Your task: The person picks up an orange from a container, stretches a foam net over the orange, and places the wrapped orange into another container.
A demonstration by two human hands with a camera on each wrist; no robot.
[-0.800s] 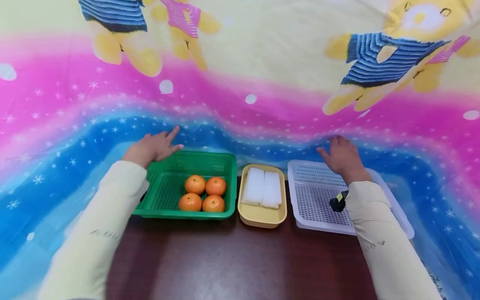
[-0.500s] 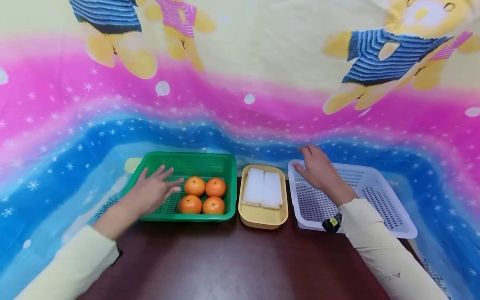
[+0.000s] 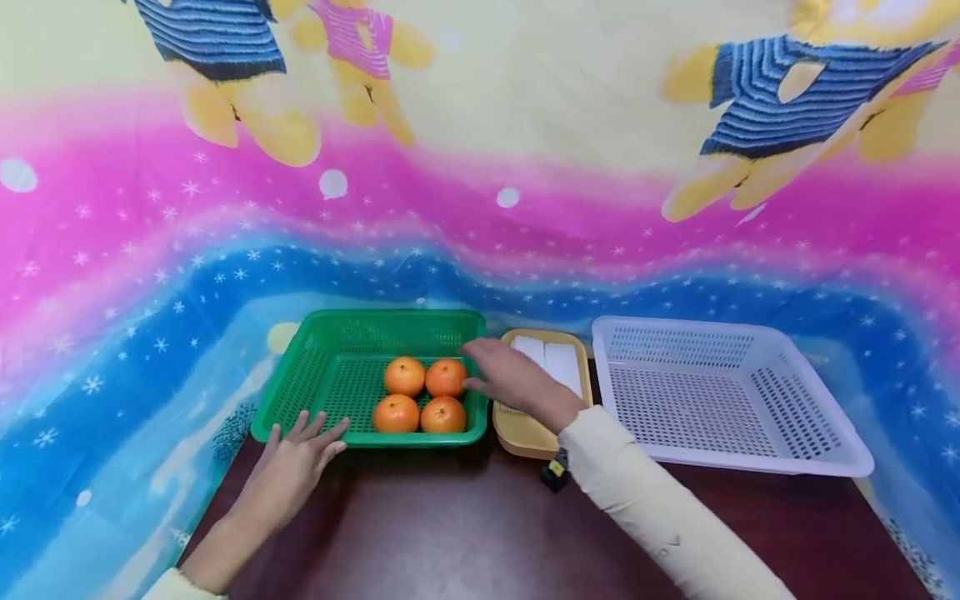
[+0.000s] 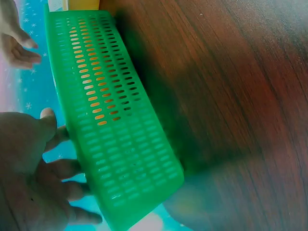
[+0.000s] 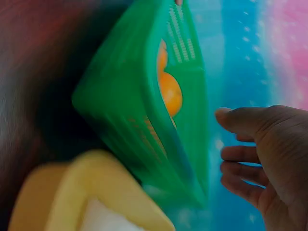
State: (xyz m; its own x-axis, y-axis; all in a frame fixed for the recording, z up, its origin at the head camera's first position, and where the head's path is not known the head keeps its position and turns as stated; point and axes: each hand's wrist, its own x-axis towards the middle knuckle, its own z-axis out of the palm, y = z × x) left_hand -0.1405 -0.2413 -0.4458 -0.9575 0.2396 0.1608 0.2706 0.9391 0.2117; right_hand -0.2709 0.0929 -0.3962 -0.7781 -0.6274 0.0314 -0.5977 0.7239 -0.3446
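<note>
The green basket (image 3: 341, 383) at centre left holds several oranges (image 3: 405, 377), clustered in its right half. My left hand (image 3: 288, 467) is at the basket's front left rim, fingers spread and holding nothing. In the left wrist view its fingers reach over the rim of the perforated green wall (image 4: 139, 154). My right hand (image 3: 521, 379) hovers over the basket's right rim, fingertips overlapping the nearest orange in the head view. Its fingers are extended and loosely bent, with nothing in them, as the right wrist view shows the hand (image 5: 274, 159) beside the basket.
Right of the green basket stands a yellow tray (image 3: 525, 440) with white folded cloth-like pieces (image 3: 562, 364), partly covered by my right hand and forearm. A white perforated basket (image 3: 675, 408) is farther right. A patterned curtain (image 3: 525, 242) hangs behind the dark wooden table (image 3: 450, 525).
My right hand has swept left from the white basket, past the yellow tray, to the green basket. My left hand has come down from behind the green basket to its front left rim.
</note>
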